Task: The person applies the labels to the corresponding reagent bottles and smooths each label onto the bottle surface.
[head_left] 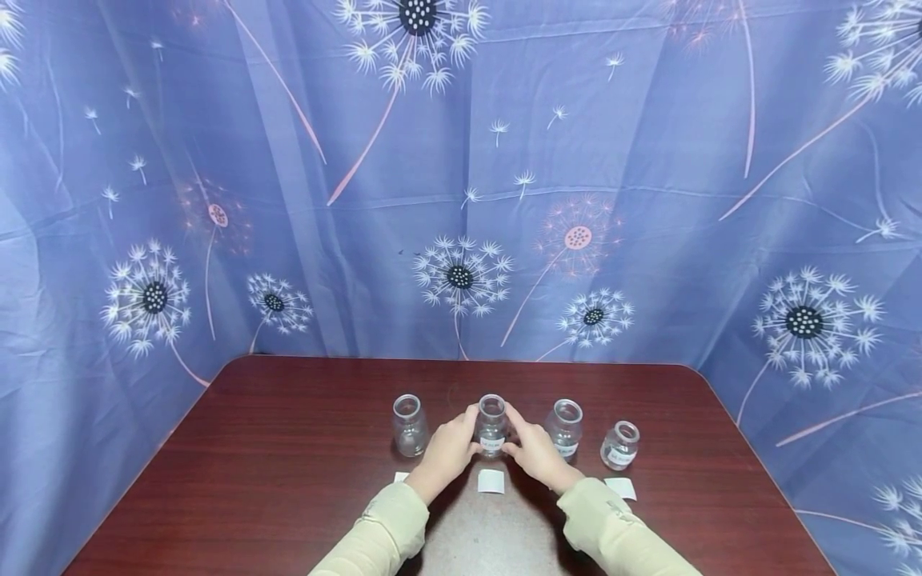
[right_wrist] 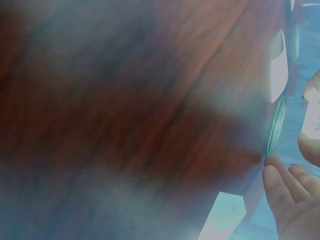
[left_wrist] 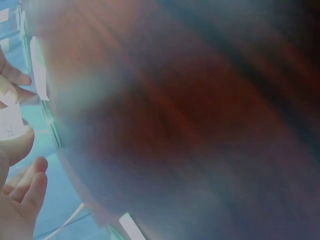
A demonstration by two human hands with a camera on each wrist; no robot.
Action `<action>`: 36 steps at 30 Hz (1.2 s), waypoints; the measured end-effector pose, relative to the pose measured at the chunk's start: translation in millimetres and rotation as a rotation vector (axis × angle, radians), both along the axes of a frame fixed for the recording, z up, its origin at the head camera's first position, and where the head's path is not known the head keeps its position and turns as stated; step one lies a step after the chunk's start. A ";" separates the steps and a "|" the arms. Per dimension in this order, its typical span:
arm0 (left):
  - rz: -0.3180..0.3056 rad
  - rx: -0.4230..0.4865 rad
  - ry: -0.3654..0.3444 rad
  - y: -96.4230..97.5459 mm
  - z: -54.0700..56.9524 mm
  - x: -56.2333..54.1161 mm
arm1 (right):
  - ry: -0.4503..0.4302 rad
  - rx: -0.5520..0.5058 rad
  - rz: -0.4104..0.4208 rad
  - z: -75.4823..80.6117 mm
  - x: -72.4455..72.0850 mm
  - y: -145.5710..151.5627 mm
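A clear glass jar with a white label stands upright at the middle of a row of jars. My left hand grips it from the left side, thumb near the label and fingers round the back. From the opposite side my right hand holds the same jar in a matching way. In the left wrist view the jar's label shows between the two hands. The right wrist view has the label at its edge, by a thumb. A small white paper square lies just in front of this jar.
A jar stands left of my left hand. Another labelled jar, partly behind my right hand, and a shorter labelled jar stand to the right. More white paper lies on the reddish-brown table. A blue dandelion-patterned curtain hangs behind.
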State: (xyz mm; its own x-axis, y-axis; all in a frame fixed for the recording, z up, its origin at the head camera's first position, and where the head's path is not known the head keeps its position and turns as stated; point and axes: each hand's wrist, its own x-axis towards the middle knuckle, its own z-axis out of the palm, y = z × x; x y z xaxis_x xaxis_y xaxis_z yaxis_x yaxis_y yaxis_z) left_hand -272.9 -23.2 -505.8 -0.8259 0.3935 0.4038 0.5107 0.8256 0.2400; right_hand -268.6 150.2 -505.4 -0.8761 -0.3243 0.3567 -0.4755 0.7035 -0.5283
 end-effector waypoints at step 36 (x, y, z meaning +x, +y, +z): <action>-0.114 0.025 -0.075 -17.0 5.0 -6.1 | -0.154 -0.075 0.149 7.4 3.4 7.3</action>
State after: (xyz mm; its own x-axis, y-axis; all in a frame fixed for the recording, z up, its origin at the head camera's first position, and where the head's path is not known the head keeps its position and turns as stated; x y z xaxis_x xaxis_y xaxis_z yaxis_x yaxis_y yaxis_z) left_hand -278.9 -40.2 -500.8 -0.8047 0.4768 0.3537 0.5805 0.7567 0.3006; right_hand -265.1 157.5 -498.0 -0.8664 -0.4322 0.2500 -0.4809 0.5876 -0.6507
